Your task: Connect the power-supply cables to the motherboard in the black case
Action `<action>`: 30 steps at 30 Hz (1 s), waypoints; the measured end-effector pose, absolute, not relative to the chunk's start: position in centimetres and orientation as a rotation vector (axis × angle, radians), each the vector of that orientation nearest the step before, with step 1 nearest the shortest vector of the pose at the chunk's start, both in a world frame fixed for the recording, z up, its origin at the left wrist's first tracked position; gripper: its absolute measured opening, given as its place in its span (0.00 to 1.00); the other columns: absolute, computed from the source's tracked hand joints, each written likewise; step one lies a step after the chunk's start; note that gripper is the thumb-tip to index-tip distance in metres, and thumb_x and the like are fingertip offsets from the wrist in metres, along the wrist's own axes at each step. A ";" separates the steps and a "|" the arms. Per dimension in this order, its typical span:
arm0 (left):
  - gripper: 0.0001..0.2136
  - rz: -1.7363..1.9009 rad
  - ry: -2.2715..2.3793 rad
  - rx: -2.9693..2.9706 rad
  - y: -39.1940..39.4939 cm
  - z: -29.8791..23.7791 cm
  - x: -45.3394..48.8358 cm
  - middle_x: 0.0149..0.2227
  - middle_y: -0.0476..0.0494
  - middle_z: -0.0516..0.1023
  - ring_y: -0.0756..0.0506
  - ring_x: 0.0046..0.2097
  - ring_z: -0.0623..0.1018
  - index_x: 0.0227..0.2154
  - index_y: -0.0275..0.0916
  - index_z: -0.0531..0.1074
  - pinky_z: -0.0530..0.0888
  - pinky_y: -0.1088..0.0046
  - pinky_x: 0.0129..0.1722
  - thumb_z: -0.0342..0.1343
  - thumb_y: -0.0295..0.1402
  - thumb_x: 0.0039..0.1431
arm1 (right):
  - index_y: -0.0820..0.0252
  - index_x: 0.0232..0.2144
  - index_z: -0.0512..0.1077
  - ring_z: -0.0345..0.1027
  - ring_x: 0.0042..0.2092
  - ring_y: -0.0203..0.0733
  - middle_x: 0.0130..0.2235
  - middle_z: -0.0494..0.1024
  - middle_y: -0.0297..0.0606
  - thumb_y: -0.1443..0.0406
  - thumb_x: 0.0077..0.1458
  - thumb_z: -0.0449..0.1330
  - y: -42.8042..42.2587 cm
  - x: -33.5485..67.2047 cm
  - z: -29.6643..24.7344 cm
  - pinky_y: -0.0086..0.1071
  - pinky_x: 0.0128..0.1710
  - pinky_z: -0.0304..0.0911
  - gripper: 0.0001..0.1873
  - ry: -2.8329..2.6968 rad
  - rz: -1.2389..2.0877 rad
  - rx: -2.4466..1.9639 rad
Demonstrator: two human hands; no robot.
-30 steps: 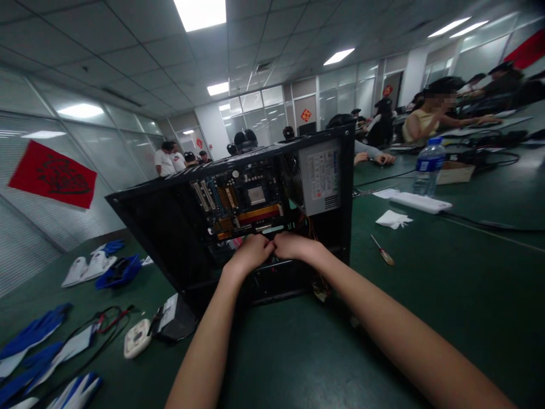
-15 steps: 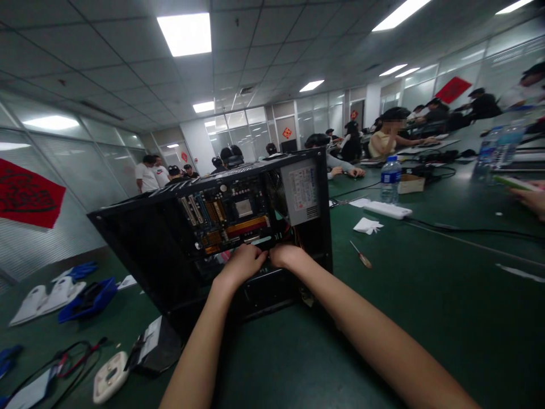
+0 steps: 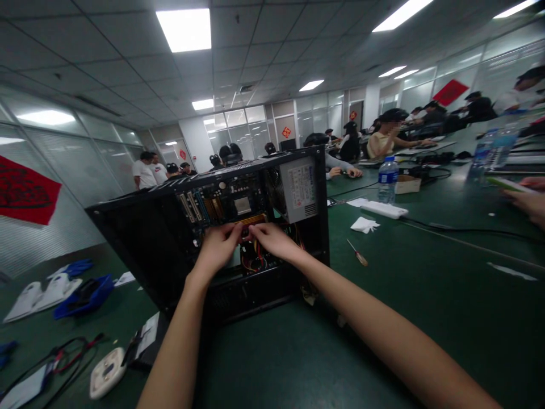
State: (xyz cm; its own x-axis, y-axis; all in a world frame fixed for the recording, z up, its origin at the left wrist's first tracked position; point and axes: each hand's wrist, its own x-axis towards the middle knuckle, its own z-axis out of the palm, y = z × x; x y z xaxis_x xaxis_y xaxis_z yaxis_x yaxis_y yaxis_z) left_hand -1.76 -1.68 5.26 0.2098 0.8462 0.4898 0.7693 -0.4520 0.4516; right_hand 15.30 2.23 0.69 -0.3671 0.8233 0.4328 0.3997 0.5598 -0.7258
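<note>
An open black computer case [image 3: 140, 238] stands on the green table [image 3: 426, 295], its motherboard [image 3: 225, 207] and grey power supply [image 3: 301, 187] facing me. Both hands reach inside it. My left hand [image 3: 218, 245] and my right hand [image 3: 272, 238] meet at a small red part with red and yellow wires [image 3: 252, 258] hanging below it, just under the motherboard's lower edge. The fingers of each hand are curled and pinched around that part, whose shape is mostly hidden.
A screwdriver [image 3: 356, 254] and a crumpled tissue [image 3: 364, 225] lie right of the case, with a water bottle [image 3: 386, 178] and a white power strip [image 3: 383, 209] behind. Left are blue-white gloves [image 3: 63, 287], cables and a white round device [image 3: 107, 372]. Other people sit along the table; another person's hand [image 3: 528, 201] rests at the far right.
Both hands have moved up from the case's lower rail to the motherboard's lower edge, now pinching a red part with wires hanging below. The camera swung right.
</note>
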 end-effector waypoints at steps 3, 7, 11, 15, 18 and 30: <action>0.19 1.345 1.583 2.198 -3.4 7.5 -3.1 0.27 0.45 0.79 0.46 0.31 0.76 0.27 0.36 0.76 0.69 0.74 0.32 0.49 0.45 0.64 | 0.63 0.46 0.74 0.77 0.45 0.40 0.47 0.82 0.43 0.58 0.72 0.45 1.1 15.3 1.4 0.27 0.36 0.67 0.20 -1.772 0.997 -0.893; 0.17 1.501 1.575 2.181 -5.0 9.0 -4.0 0.35 0.41 0.83 0.43 0.38 0.80 0.34 0.34 0.79 0.73 0.72 0.38 0.52 0.44 0.62 | 0.62 0.52 0.69 0.79 0.42 0.40 0.49 0.81 0.47 0.58 0.72 0.45 -1.0 15.1 3.1 0.25 0.29 0.67 0.19 -1.481 1.238 -0.760; 0.19 1.618 1.616 2.275 -5.8 9.6 -4.2 0.44 0.38 0.83 0.41 0.45 0.80 0.40 0.34 0.79 0.75 0.69 0.47 0.52 0.45 0.64 | 0.60 0.55 0.67 0.80 0.41 0.40 0.49 0.81 0.47 0.54 0.72 0.44 -2.8 15.1 4.7 0.26 0.31 0.70 0.22 -1.400 1.282 -0.704; 0.23 1.669 1.579 2.214 -6.2 9.8 -4.0 0.46 0.36 0.82 0.40 0.47 0.80 0.43 0.34 0.77 0.76 0.67 0.49 0.51 0.50 0.63 | 0.60 0.59 0.65 0.79 0.40 0.40 0.49 0.80 0.48 0.51 0.72 0.38 -3.8 15.6 5.8 0.27 0.31 0.71 0.28 -1.420 1.332 -0.704; 0.27 1.474 1.328 1.969 -6.4 9.7 -3.4 0.43 0.37 0.81 0.42 0.40 0.81 0.47 0.33 0.74 0.79 0.66 0.41 0.53 0.54 0.60 | 0.59 0.56 0.68 0.78 0.37 0.38 0.50 0.79 0.48 0.50 0.72 0.39 -4.2 16.1 6.3 0.25 0.27 0.68 0.28 -1.520 1.357 -0.675; 0.16 1.498 0.994 1.909 -8.7 10.3 -1.2 0.26 0.49 0.74 0.53 0.22 0.70 0.38 0.37 0.75 0.67 0.80 0.20 0.65 0.45 0.56 | 0.58 0.54 0.72 0.71 0.25 0.35 0.41 0.80 0.42 0.47 0.66 0.53 -4.8 20.1 7.3 0.28 0.25 0.64 0.26 -2.199 1.081 -0.831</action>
